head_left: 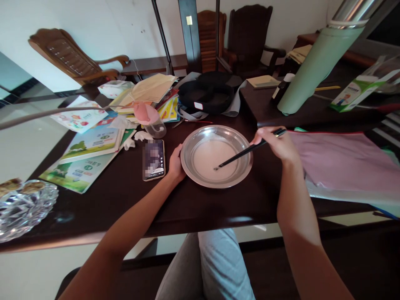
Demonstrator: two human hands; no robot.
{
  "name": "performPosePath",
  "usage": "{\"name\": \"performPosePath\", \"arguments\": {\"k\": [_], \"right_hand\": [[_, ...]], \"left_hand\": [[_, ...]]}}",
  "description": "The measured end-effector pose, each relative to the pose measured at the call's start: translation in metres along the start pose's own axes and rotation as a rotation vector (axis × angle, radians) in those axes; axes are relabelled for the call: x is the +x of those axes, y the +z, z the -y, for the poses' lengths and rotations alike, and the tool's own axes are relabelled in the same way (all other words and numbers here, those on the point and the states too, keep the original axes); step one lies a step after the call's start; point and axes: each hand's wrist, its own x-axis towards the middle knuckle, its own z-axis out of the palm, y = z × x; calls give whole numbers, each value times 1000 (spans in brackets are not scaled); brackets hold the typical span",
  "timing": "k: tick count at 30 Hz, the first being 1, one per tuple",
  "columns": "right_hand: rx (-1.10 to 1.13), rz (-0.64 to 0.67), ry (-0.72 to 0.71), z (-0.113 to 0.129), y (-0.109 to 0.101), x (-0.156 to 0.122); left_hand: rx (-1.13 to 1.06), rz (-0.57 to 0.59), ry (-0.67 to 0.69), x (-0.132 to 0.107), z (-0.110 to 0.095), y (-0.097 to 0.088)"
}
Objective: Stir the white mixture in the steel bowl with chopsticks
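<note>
The dark bench [200, 204] fills the middle of the frame, cluttered along its far edge. At right a pink cloth [343, 160] lies spread just beside your right forearm. Above it, at upper right, a pale green flask [315, 66] leans across the view, well apart from the work. Left of centre, picture booklets [90, 146] fan out in a loose pile towards the upper left.

The metal dish [200, 177] sits in the centre of the frame, near the bench's front edge, with a shallow white liquid [206, 156] in its bottom. A cut-glass bowl [25, 208] stands at lower left, far from both hands. A black bag [209, 93] lies beyond the dish.

Your left hand [175, 164] rests against the dish's left rim; you cannot tell whether its grip closes under the edge. A phone [153, 159] lies flat just beside that hand. Your right hand [276, 143], right of the dish, has its grip closed around black chopsticks [246, 152], whose tips dip into the liquid.
</note>
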Motion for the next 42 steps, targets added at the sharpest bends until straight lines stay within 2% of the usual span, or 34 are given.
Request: {"name": "performPosePath", "arguments": {"k": [2,4,6,8,10,13,16,19,21,24,26,29,32,34,36,39,41,42], "right_hand": [[-11,93,-11,4,12,1],[-29,89,-29,6,19,3],[-61,-12,-34,4,16,4],[-82,-149,-31,1,5,4],[-63,-226,-23,-2,-5,3],[-3,-130,8,-1,-8,0],[3,59,18,5,6,0],[-20,112,-15,8,19,3],[-58,29,-24,7,17,4],[-89,-155,-16,2,2,3],[-53,-191,-2,1,-6,2],[-4,-65,21,4,-4,-1],[-12,97,18,9,11,0],[-29,116,-3,10,18,2],[-65,38,-18,8,17,3],[-97,-153,-15,2,1,4],[-63,-196,-4,-1,-8,2],[-43,-177,3,-2,-11,1]], "left_hand": [[5,-4,8,0,0,0],[9,-10,15,1,0,-1],[6,-7,22,1,1,-1],[1,6,27,2,1,-1],[1,12,29,2,1,-1],[17,10,27,2,1,-2],[25,10,32,2,1,-2],[33,1,31,2,1,-2],[40,0,22,2,0,-2],[34,7,23,1,0,-1],[27,7,30,1,0,-1],[28,4,23,1,0,-1],[36,-4,19,2,1,-1],[42,-10,19,2,0,-2],[45,-6,10,2,0,-2],[38,3,-2,1,-1,-1],[32,0,6,1,-1,0],[29,-3,12,1,-1,0]]}}
